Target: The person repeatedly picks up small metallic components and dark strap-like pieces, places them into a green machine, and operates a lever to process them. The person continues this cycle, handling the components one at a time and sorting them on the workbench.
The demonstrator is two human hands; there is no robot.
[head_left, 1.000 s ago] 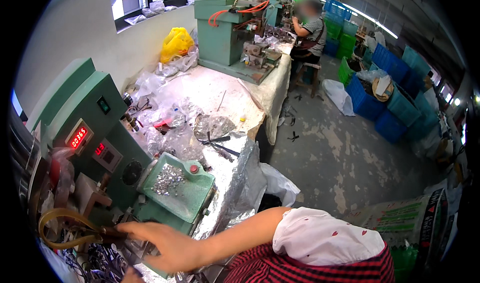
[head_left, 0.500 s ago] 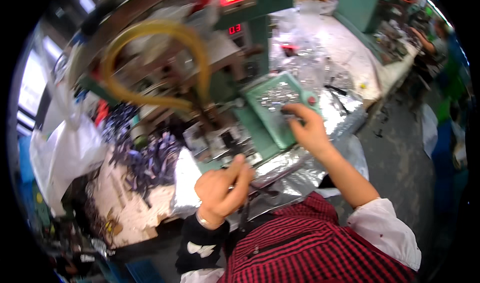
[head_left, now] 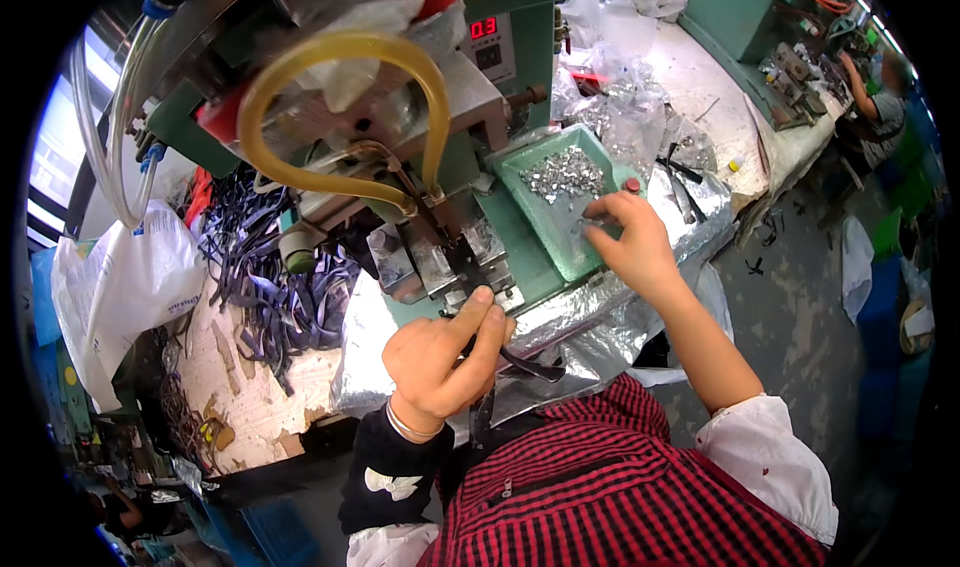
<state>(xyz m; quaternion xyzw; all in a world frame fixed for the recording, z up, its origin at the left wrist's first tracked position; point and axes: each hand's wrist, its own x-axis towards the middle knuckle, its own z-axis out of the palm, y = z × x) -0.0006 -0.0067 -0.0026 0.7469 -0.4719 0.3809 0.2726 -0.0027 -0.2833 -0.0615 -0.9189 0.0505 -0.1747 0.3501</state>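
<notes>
Worn pale workbench (head_left: 265, 377), chipped and peeling, well to the left of both hands. At its far left, a crumpled white plastic bag (head_left: 125, 292), thin and glossy; nearer the left hand (head_left: 440, 367), a tangled heap of dark straps (head_left: 310, 312), flat and ribbon-like, probably kept there for easy reach. Beyond the left hand, a looped amber tube (head_left: 440, 107), smooth and rubbery. Left thumb and forefinger pinched together on a dark strap (head_left: 462, 259), one end on the metal fixture (head_left: 435, 272) just ahead of the fingertips, the loose tail trailing out below the hand; seemingly held close to the end to keep the narrow band straight against hard, square-edged steel. Between the hands and slightly beyond, a shallow green tray (head_left: 545, 229) with a speckled finish, its raised rim presumably there to contain the small shiny metal pieces (head_left: 565, 175) (bright as broken foil). Over the tray's right side, the right hand (head_left: 640, 257), thumb and fingertips bent close together, impossible to tell whether around a piece or around nothing. Beneath the tray and toward the body, wrinkled silver foil (head_left: 590, 345); just beyond the right hand, a round red knob (head_left: 632, 184); farther right, scuffed grey floor (head_left: 790, 317).
</notes>
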